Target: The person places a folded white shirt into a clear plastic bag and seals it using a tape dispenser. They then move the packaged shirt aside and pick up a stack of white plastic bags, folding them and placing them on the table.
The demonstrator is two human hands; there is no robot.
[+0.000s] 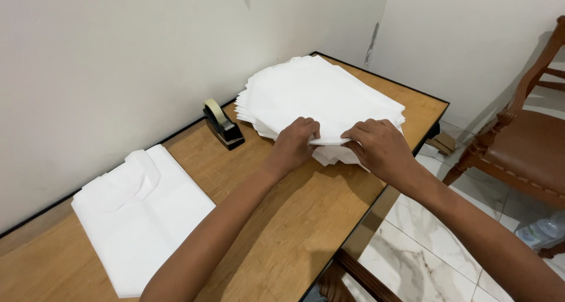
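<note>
Head view, wooden table by white wall, both hands pinching paper stack edge, prob. top sheet.

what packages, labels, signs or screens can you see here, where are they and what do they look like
No signs or screens show, and no label can be made out.
Plastic bottle: on the floor at the right edge, by the chair; clear, lying on its side.
Tape dispenser: on the table by the wall, left of the white stack; black base, pale roll.
</note>
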